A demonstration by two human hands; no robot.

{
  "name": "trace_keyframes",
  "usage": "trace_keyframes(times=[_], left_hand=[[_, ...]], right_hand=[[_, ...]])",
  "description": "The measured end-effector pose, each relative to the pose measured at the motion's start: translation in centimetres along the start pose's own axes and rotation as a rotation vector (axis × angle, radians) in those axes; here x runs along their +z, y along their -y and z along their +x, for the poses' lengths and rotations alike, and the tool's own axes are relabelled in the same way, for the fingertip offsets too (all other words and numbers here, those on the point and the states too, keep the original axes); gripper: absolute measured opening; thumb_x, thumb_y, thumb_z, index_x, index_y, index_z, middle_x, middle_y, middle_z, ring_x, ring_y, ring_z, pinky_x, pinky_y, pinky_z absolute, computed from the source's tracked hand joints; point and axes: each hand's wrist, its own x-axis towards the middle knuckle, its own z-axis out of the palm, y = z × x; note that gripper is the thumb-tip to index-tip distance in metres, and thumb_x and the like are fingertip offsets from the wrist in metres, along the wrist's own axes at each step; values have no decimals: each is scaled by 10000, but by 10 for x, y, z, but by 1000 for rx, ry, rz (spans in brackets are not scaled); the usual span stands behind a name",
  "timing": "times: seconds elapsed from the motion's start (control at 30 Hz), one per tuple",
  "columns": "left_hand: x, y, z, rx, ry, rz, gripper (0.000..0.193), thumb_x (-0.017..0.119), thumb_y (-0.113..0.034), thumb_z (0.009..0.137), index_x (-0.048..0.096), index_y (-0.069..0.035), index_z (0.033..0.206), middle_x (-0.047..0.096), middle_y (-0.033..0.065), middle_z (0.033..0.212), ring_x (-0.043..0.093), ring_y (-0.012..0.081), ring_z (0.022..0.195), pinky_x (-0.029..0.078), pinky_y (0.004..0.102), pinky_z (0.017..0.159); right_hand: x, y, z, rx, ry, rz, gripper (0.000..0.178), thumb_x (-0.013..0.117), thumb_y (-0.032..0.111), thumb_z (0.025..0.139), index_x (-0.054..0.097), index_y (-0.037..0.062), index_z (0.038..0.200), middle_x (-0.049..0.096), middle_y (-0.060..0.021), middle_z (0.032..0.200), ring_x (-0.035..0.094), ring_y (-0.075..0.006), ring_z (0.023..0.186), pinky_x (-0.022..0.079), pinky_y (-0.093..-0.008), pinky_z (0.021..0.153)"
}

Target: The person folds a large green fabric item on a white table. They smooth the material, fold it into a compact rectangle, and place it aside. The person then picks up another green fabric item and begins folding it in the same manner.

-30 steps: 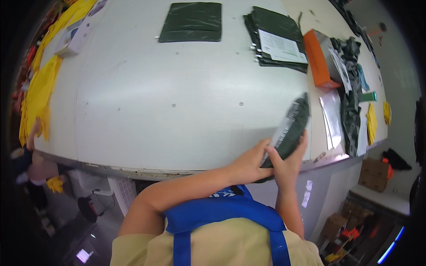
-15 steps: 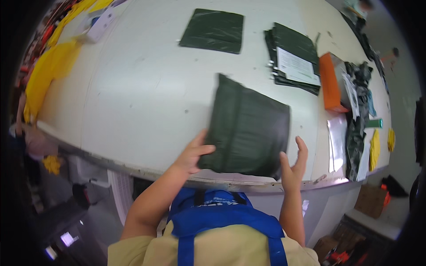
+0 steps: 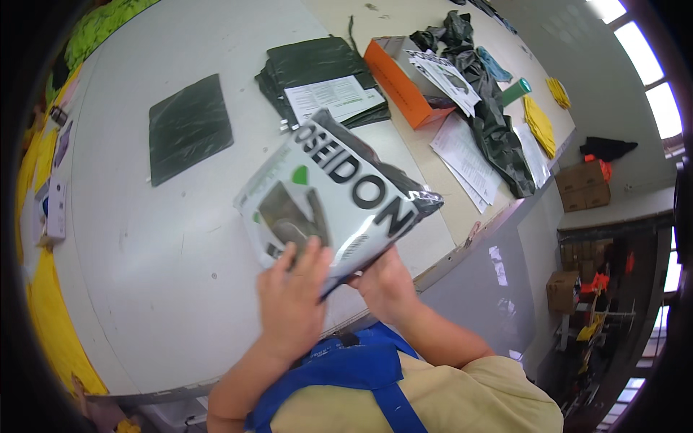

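A plastic-wrapped package (image 3: pixel 346 187) with a white printed face and dark green folded material showing at its edges is tilted above the table near me. My right hand (image 3: pixel 388 287) grips its lower edge from beneath; the fingertips are hidden behind it. My left hand (image 3: pixel 294 292) lies on the printed face at the lower left, fingers stretched out and slightly apart. Beyond the package is a stack of dark green folded pieces (image 3: pixel 314 61) with a printed sheet (image 3: pixel 332 99) on top. To the left, a single flat dark green piece (image 3: pixel 191 130) lies on the table.
At the right stands an orange box (image 3: pixel 404 90) with printed cards (image 3: pixel 444 76) on it. Beside it are crumpled dark green material (image 3: pixel 498 144), loose papers (image 3: pixel 465 162), a green roll (image 3: pixel 516 92) and yellow cloth (image 3: pixel 539 126). Yellow fabric (image 3: pixel 61 339) and a small white box (image 3: pixel 52 209) line the left edge.
The package showed a plain dark green side before; its white printed face shows now. My left hand has moved onto that face, and my right hand has closed on the lower edge. The view has swung right.
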Motion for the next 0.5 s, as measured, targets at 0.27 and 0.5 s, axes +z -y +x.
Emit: trace_keyframes(times=[0.27,0.5], left_hand=[[91,-37,-2,329,360,-373,645,703,-234,764,457,-134,1352,384,173,1428,408,398,1243,322,515,1013],[174,12,-24,-113,98,-224,639,694,-183,761,423,-54,1325,350,205,1434,340,397,1305,278,499,1066]], right_hand=[[-116,-10,-38,-140,-529,68,493,612,85,845,422,37,1297,555,-101,1152,588,-236,1011,535,-404,827],[-281,183,-78,-591,-649,-112,470,553,231,866,483,-18,1259,587,-144,1171,590,-266,1074,476,-421,951]])
